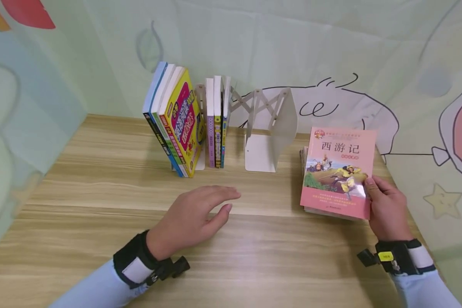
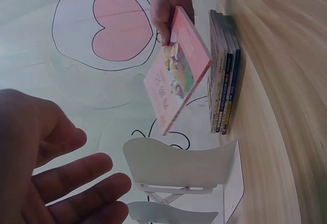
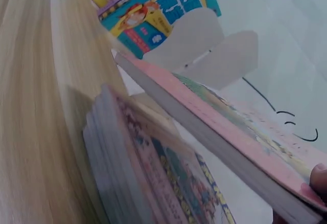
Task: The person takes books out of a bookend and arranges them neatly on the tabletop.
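Observation:
A pink paperback book (image 1: 339, 171) with an illustrated cover is in my right hand (image 1: 389, 209), thumb on the front and fingers behind. In the left wrist view the pink book (image 2: 179, 70) is raised off the stack of books (image 2: 223, 75) on the table. The right wrist view shows the stack (image 3: 138, 168) below the book's edge. My left hand (image 1: 194, 216) hovers over the table with relaxed fingers, touching nothing. Beyond it stands a white expandable bookend (image 1: 262, 152), its right section holding no books.
Several upright books lean at the bookend's left side, with a yellow book (image 1: 182, 122) outermost. Thin books (image 1: 215, 124) stand in a middle section. The wooden table (image 1: 254, 252) meets a decorated fabric wall (image 1: 215, 38) at the back and sides.

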`<state>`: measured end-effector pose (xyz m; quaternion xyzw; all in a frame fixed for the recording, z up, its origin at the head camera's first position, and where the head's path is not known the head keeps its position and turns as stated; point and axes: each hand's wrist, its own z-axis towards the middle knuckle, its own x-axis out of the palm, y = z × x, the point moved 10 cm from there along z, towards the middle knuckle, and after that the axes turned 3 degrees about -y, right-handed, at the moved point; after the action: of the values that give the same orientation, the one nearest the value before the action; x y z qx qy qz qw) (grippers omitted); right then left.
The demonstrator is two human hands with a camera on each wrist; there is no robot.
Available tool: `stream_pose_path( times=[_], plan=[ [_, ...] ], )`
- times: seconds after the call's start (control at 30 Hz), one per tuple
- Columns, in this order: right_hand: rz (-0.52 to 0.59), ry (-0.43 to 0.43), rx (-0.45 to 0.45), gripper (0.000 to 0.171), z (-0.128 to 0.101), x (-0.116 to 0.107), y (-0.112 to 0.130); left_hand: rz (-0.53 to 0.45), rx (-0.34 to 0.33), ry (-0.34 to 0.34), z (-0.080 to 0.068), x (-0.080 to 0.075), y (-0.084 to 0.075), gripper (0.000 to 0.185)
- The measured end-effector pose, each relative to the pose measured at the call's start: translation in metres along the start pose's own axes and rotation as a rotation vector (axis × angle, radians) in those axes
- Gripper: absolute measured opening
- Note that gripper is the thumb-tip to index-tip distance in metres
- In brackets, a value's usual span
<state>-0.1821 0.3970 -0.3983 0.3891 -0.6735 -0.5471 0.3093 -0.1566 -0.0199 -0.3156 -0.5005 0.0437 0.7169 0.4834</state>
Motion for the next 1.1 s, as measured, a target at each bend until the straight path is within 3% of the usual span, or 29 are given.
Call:
stream_pose_path(
  times=[0.27, 0.43, 0.57, 0.87, 1.1],
  plan=[
    [-0.165, 0.020, 0.110, 0.073, 0.015, -0.003, -0.021, 0.001, -0.030, 0.036, -0.001, 0.006, 0.005, 0.029],
    [-0.210, 0.078, 0.128, 0.073, 0.021, -0.002, -0.029, 0.002, -0.033, 0.037, -0.002, 0.006, 0.006, 0.029],
    [-0.277, 0.071, 0.129, 0.073, 0.026, -0.002, -0.032, 0.004, -0.025, 0.027, -0.003, 0.007, 0.006, 0.028],
    [-0.610, 0.039, 0.065, 0.071, 0.028, -0.005, -0.029, 0.006, -0.027, 0.034, -0.004, 0.008, 0.006, 0.028],
    [-0.745, 0.013, -0.035, 0.066, 0.027, -0.005, -0.022, 0.005, -0.041, 0.058, -0.004, 0.010, 0.006, 0.027]
  ],
)
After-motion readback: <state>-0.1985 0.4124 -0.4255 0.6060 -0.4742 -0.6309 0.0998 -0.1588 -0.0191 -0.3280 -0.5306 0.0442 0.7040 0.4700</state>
